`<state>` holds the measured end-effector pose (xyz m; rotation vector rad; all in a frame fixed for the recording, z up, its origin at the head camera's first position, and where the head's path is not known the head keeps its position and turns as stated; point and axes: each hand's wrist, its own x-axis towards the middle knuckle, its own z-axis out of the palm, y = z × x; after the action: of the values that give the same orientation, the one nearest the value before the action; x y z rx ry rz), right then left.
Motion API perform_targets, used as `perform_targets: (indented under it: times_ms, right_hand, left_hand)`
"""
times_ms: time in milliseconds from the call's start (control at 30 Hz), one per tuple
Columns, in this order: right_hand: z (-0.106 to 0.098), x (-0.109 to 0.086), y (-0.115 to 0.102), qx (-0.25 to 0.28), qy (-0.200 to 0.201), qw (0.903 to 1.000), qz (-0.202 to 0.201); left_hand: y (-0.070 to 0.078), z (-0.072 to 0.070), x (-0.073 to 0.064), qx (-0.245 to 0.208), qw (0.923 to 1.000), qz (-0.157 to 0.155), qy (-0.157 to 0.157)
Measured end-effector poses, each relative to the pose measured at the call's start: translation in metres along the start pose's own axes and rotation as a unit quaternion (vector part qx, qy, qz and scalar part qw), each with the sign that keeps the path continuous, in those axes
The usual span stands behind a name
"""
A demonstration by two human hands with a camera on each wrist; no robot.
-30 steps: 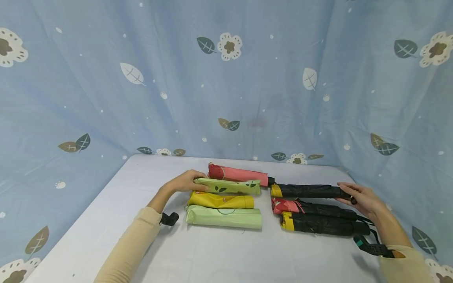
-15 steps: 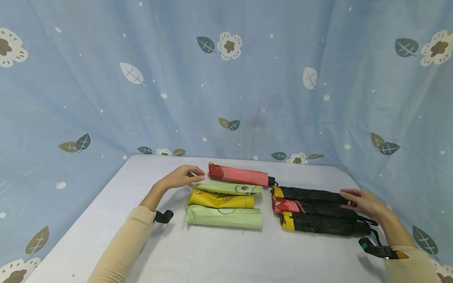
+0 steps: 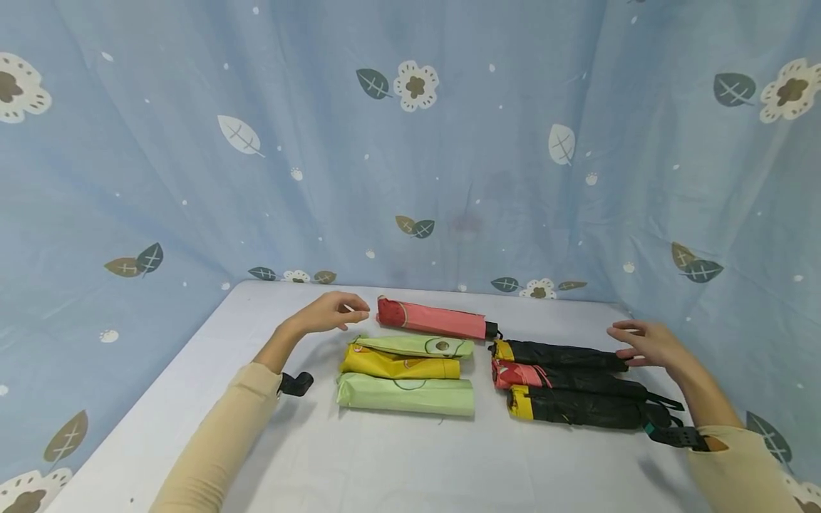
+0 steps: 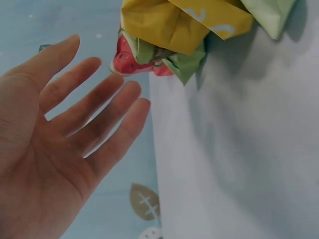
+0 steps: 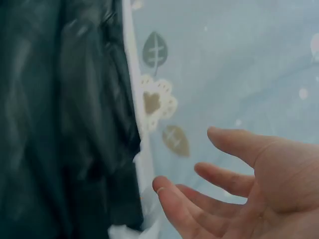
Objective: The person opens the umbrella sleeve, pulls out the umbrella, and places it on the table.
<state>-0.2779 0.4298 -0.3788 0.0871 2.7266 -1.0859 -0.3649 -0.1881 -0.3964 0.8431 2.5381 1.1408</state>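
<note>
My left hand (image 3: 332,311) hovers with loosely bent fingers left of the red watermelon-print folded umbrella (image 3: 439,318), holding nothing. In front of that umbrella lie an avocado-print green roll (image 3: 410,345), a yellow roll (image 3: 398,363) and a pale green roll (image 3: 407,396), side by side. My right hand (image 3: 648,344) is raised by the right end of the rearmost black folded umbrella (image 3: 561,355), its fingers spread and empty. Two more black umbrellas lie in front: one with a red end (image 3: 590,380), one with a yellow end (image 3: 584,408). In both wrist views the palms show bare.
A white-covered table (image 3: 410,463) carries both rows. Blue patterned curtain (image 3: 410,178) rises close behind and along both sides. The red umbrella's black handle (image 3: 492,330) lies near the rear black umbrella's yellow end. Wrist straps (image 3: 676,434) hang low by the front black umbrella.
My left hand let go of the avocado-print roll and drew up and left. My right hand set the rear black umbrella against its neighbour, released it and rose.
</note>
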Motion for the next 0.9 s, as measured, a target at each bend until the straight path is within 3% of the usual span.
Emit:
perform_targets:
  times_ms: [233,633,767,900]
  right_hand:
    - [0.016,0.02,-0.039,-0.009,0.001,0.9991,-0.041]
    - [0.06,0.052,-0.095,-0.088,0.01,0.9884,-0.123]
    - [0.076,0.065,-0.106,-0.107,-0.002,0.9854,-0.133]
    - [0.09,0.076,-0.112,-0.114,-0.026,0.9822,-0.147]
  left_hand:
    - [0.002,0.0,0.016,-0.002,0.9999,-0.01,0.009]
    - [0.028,-0.003,0.056,0.1,0.9949,0.012,0.002]
    - [0.038,-0.003,0.063,0.114,0.9934,-0.008,-0.012]
    - [0.038,0.0,0.069,0.103,0.9939,-0.025,-0.032]
